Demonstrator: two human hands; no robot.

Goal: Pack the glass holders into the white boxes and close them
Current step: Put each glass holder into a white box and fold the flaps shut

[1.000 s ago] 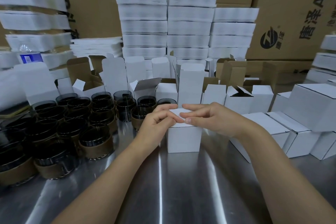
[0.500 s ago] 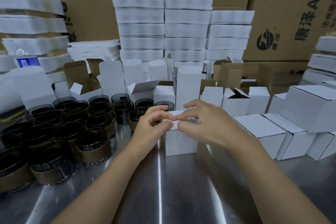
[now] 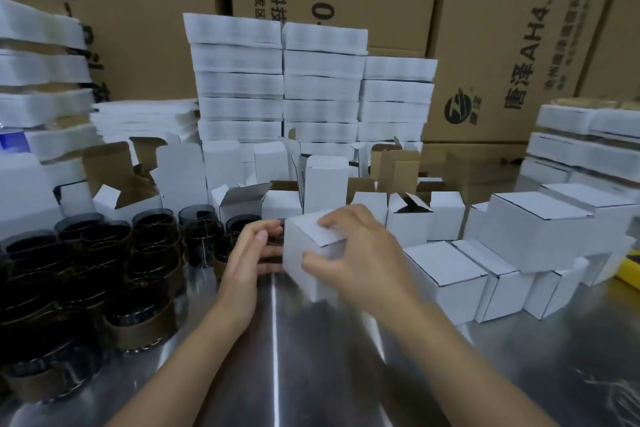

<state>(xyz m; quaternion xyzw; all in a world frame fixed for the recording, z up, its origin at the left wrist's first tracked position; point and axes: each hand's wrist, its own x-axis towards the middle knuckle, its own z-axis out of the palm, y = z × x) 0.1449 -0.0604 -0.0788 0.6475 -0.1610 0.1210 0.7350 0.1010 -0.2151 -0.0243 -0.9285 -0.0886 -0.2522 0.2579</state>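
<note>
r hand (image 3: 360, 253) round closed box (image 3: 311, 232)

You have holders (image 3: 138, 326) left on the surface (image 3: 311, 374), closed boxes (image 3: 446, 274) right, open boxes (image 3: 239, 204) behind them, flat stacks (image 3: 322, 87) rearmost

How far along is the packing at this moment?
Done: a cluster of closed white boxes sits at the right. In hand: the right hand grips one white box whose top flap looks shut, while the left hand is open beside it. Left: many glass holders wait unpacked at the left, and open boxes stand behind.
</note>
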